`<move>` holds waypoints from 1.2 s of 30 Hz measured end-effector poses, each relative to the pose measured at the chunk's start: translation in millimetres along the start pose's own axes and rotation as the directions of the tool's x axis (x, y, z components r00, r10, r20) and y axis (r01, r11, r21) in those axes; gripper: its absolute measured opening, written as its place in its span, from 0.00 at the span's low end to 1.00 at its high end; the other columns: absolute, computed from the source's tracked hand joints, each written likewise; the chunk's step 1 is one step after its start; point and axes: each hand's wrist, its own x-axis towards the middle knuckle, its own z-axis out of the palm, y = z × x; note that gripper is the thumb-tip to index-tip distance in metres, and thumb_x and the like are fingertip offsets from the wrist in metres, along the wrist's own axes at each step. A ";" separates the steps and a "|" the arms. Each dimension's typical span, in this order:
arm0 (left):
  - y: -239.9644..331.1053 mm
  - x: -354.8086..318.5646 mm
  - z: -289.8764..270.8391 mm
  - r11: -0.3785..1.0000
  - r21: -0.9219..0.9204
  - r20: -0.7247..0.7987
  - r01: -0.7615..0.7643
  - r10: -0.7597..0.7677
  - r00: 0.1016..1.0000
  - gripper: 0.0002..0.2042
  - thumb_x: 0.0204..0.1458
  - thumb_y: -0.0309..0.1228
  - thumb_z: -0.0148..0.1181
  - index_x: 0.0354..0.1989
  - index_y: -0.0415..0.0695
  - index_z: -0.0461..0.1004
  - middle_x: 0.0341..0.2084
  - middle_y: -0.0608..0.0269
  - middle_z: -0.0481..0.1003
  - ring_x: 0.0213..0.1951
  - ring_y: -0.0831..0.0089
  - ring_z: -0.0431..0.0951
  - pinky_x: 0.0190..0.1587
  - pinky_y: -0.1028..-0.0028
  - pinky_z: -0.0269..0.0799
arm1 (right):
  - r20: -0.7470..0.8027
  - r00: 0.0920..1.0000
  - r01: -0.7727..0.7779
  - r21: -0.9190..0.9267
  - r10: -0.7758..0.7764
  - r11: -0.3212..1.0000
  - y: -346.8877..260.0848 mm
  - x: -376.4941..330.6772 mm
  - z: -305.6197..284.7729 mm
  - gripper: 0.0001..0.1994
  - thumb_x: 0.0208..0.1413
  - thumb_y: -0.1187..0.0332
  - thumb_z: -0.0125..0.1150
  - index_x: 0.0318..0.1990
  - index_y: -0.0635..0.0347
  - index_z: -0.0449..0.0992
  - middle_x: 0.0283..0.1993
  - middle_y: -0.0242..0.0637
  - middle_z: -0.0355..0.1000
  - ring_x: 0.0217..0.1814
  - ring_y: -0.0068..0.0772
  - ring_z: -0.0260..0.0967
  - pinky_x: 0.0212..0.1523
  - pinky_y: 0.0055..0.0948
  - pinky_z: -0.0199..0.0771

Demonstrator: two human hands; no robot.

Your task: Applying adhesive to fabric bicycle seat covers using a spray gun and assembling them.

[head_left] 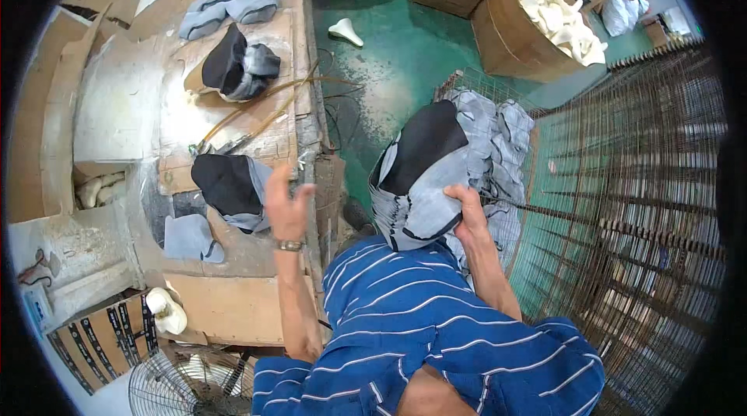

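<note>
My right hand [468,214] grips the edge of a thick stack of grey and black fabric saddle covers [426,155], held in front of my body above the floor. The thumb lies on the grey face; the fingers behind are partly hidden. Over the workbench's right side, my left hand [286,202] is open, thumb and fingers apart, with nothing in it. Just left of it lies a smaller pile of black and grey covers [231,189] on the bench. A single flat grey piece [189,238] rests beside that pile.
On the cardboard-covered bench [184,124] stand a black-and-grey covered form [237,66], hoses [253,116] and several grey covers [257,2]. A wire basket of covers [498,140] and a wire rack [638,175] are at right. Cream saddle pads [548,15] fill a box; one pad [345,31] lies on the floor.
</note>
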 end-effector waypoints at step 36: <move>125.1 360.0 81.4 0.535 -0.841 -0.057 0.087 -0.247 0.967 0.51 0.41 0.33 0.82 0.75 0.40 0.57 0.69 0.51 0.65 0.68 0.63 0.65 0.70 0.65 0.62 | 0.720 0.689 0.327 -0.211 -0.079 0.921 -223.2 203.6 307.3 0.45 0.65 0.38 0.57 0.75 0.68 0.56 0.74 0.47 0.62 0.74 0.39 0.62 0.72 0.39 0.62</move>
